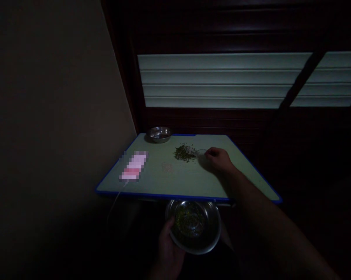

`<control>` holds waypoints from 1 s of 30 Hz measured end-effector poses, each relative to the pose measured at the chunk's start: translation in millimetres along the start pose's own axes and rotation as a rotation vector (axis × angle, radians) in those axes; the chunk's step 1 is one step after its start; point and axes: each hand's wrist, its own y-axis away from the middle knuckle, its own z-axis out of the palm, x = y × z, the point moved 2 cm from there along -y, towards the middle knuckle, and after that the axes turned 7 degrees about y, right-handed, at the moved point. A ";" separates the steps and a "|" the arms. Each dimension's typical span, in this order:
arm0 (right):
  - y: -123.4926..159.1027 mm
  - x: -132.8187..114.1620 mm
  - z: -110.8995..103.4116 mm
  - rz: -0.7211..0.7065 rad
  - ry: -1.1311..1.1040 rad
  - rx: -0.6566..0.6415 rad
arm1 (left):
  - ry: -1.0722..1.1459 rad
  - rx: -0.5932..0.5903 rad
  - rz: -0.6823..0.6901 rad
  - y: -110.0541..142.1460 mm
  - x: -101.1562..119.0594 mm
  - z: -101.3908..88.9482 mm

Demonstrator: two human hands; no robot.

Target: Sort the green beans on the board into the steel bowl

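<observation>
Below the table's front edge, my left hand (170, 245) grips the left rim of a metal bowl (213, 229). Small green bits lie inside that bowl. My right hand (219, 157) is closed above the right half of the tabletop, pinching a small, clear, spoon-like piece (201, 152). Its far end touches the right side of a loose pile of small green beans or seeds (184, 153). Dim light hides the finer details of the piece and the pile.
The pale table (152, 182) has a blue edge. A smaller metal bowl (159, 135) stands at its back left. A blurred-out phone-like device (134, 166) with a white cable (114, 202) lies left. A faint pinkish patch (167, 167) marks the middle. Walls stand left and behind.
</observation>
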 end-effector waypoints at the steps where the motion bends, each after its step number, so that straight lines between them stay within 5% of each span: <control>1: 2.1 1.6 2.3 -0.022 0.055 0.003 | -0.011 0.012 0.003 0.1 0.7 -0.4; 10: 4.9 -6.1 9.5 -0.158 0.399 -0.055 | -0.029 0.028 0.007 -1.2 4.9 -2.7; 30: 4.7 -4.9 11.4 -0.222 0.390 -0.040 | -0.034 0.043 0.011 0.9 5.8 -3.0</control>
